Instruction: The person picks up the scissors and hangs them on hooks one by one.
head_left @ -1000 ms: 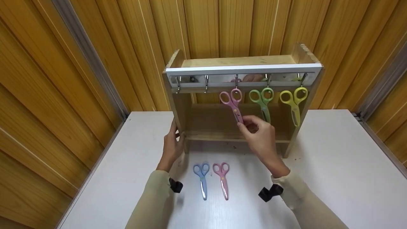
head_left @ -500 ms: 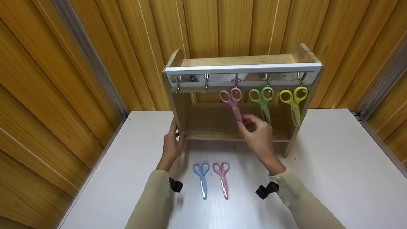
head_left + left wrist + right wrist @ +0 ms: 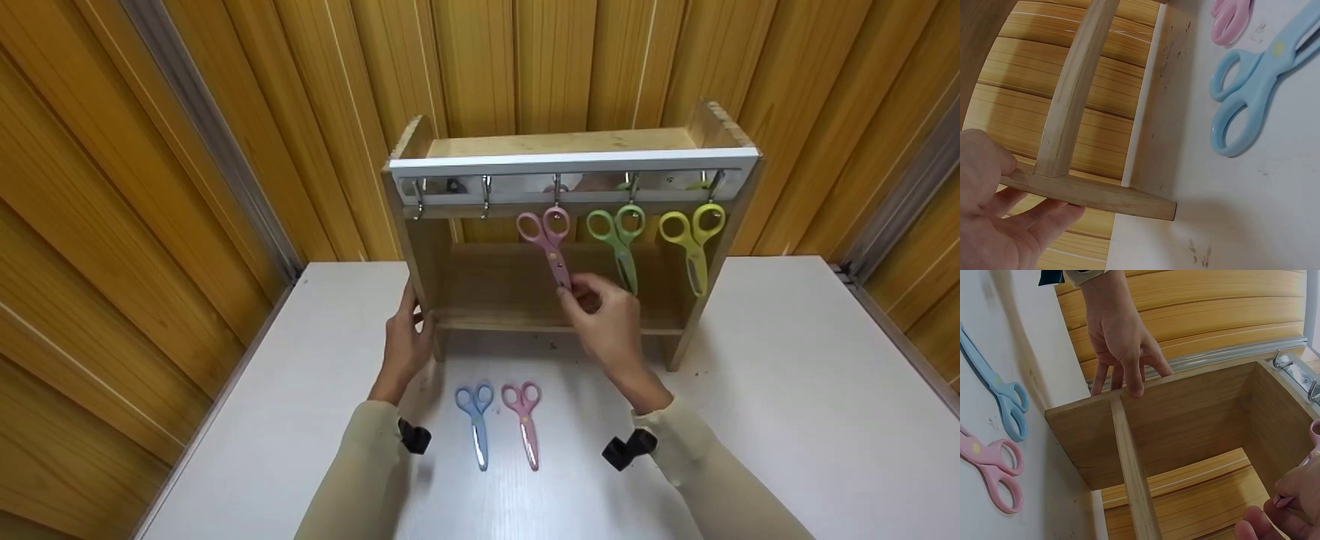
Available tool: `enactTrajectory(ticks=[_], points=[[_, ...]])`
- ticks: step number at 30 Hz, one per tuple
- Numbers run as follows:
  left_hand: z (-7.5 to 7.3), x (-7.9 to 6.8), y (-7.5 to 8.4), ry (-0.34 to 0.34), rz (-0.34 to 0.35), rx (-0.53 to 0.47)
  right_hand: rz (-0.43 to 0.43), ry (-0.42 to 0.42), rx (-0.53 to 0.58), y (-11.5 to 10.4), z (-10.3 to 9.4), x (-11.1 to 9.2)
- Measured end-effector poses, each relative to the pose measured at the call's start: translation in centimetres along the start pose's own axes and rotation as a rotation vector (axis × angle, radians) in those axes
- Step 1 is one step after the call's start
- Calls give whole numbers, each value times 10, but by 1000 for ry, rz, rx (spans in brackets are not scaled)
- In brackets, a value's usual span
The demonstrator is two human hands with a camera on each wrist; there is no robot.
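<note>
My right hand [image 3: 611,319] pinches the blade tip of purple-pink scissors [image 3: 553,251], whose right handle loop is at the middle hook of a small wooden shelf [image 3: 491,292]. Thumb at the front, my left hand [image 3: 405,345] grips the shelf's left side panel, its fingers along the outer face in the left wrist view. Green scissors [image 3: 619,241] and yellow scissors [image 3: 694,244] hang from the two hooks on the right. Blue scissors [image 3: 478,427] and pink scissors [image 3: 527,427] lie side by side on the white table, handles towards the shelf.
A metal hook rail [image 3: 521,199] runs across the shelf's upper front, and its two left hooks hold nothing. Wood-patterned panels [image 3: 480,67] stand behind and at both sides of the white table [image 3: 780,360]. Small dark specks mark the tabletop under the shelf.
My right hand has shifted very slightly left and up, still pinching the purple-pink scissors. My left hand and the other scissors stay where they were.
</note>
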State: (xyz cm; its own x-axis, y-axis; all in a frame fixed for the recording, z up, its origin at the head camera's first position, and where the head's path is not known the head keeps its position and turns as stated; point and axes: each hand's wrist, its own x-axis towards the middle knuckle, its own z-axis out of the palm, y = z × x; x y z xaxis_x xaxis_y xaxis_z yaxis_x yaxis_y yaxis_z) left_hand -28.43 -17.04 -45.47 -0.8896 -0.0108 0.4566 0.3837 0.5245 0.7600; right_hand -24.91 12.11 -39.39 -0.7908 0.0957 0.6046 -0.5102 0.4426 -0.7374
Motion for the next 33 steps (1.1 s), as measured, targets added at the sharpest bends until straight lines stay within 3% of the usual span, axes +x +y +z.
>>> enactTrajectory(ticks=[10,17,26,33], points=[[1,0,0,-1,22,27,-9,-6,-18,1,-1,0],[0,0,1,-3,14,21,38,-49,-54,2,-1,-2],[-1,1,1,-4,33,12,146,-227,-88,9,-4,-16],[-1,0,0,-8,23,16,169,-399,-222,12,2,-41]])
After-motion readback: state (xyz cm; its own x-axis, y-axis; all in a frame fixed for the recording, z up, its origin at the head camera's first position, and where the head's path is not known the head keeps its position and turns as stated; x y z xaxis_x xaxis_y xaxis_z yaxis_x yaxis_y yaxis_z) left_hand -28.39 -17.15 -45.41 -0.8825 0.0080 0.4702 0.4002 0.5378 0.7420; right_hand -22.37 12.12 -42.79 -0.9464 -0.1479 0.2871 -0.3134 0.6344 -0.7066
